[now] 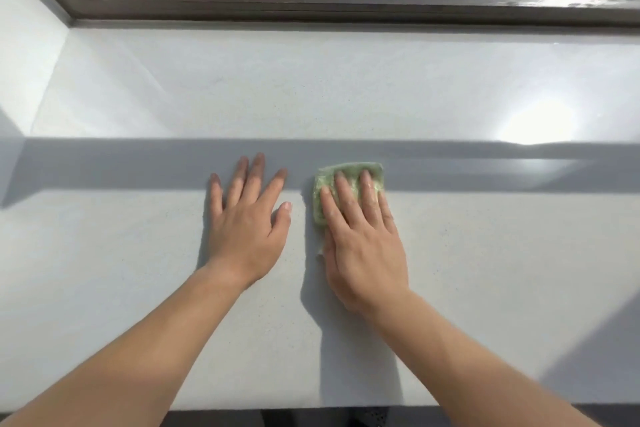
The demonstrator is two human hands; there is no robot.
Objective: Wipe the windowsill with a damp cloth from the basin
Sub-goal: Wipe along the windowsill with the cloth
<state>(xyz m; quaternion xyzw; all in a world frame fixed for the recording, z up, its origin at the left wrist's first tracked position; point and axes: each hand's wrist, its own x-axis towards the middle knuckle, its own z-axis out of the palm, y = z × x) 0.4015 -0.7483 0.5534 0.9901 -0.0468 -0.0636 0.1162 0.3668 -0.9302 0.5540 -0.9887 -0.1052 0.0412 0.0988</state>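
Note:
A wide pale grey windowsill (346, 97) fills the view. A small folded green cloth (349, 173) lies on it near the middle. My right hand (360, 236) lies flat on the cloth and presses it to the sill, fingers spread over it; the palm hides the cloth's near part. My left hand (247, 218) rests flat on the bare sill just left of the cloth, fingers apart, holding nothing. The basin is not in view.
A dark brown window frame (346, 7) runs along the back of the sill, with glass above it. A white side wall (24, 55) closes the sill on the left. The sill's front edge (311, 406) is at the bottom.

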